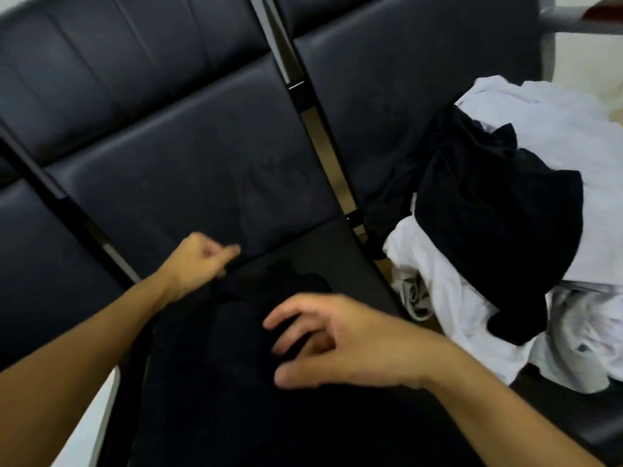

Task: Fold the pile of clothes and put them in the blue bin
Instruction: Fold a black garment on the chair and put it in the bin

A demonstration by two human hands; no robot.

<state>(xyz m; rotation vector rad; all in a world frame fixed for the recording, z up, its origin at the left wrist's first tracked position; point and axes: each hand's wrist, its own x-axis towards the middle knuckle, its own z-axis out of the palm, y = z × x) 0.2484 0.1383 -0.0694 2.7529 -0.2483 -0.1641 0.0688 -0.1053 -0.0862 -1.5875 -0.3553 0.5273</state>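
Two bare forearms enter from the lower edge of the head view — no sleeves, cuffs, watch or bands show on either one. The left hand (pixel 199 261) and the right hand (pixel 340 342) are both bare too — no gloves, no rings visible. Motion blur softens the fingers, so finer detail cannot be told.

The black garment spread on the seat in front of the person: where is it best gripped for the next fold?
Probably at its far edge, where the left hand already pinches the black garment. The open right hand could take the opposite far corner from above, since the cloth lies flat on the seat.
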